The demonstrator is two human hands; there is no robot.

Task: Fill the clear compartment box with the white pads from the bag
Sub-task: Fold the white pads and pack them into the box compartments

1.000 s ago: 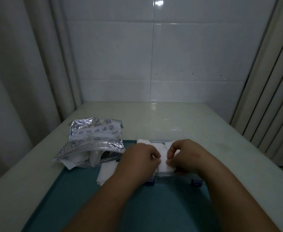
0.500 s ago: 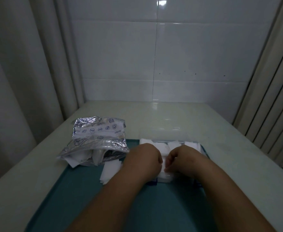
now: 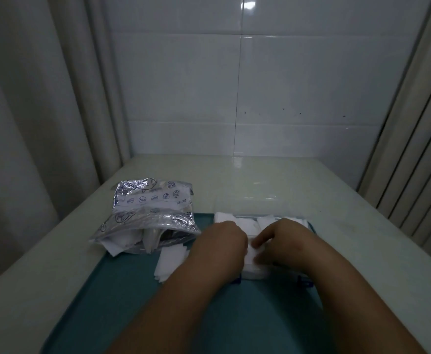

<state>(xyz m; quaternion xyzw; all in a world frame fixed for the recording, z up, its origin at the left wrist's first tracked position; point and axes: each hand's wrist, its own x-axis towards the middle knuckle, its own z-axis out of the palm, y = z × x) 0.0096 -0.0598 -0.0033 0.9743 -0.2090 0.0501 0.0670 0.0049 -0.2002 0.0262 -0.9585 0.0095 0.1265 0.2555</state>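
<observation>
Above the box (image 3: 296, 217), left hand (image 3: 222, 242) and right hand (image 3: 284, 238) pinch white pad (image 3: 254, 263).

Both hands meet over the box (image 3: 294, 216) on the teal mat (image 3: 209, 318). The right hand (image 3: 284, 242) pinches a white pad (image 3: 254, 270) at the box's near edge. The left hand (image 3: 220, 242) curls beside it, fingertips hidden. Left of the box lie loose pads (image 3: 169, 261) and the foil bag (image 3: 148, 213).

Clear compartment box (image 3: 293, 216): near compartments hidden under both hands.
Left hand (image 3: 222, 245): fingertips tucked out of sight; grip unreadable.
White pad (image 3: 254, 270): partly covered by the pinching right hand (image 3: 283, 241).
Foil bag (image 3: 153, 210): print too small to read.
Teal mat (image 3: 235, 315): cut off at bottom edge.
</observation>
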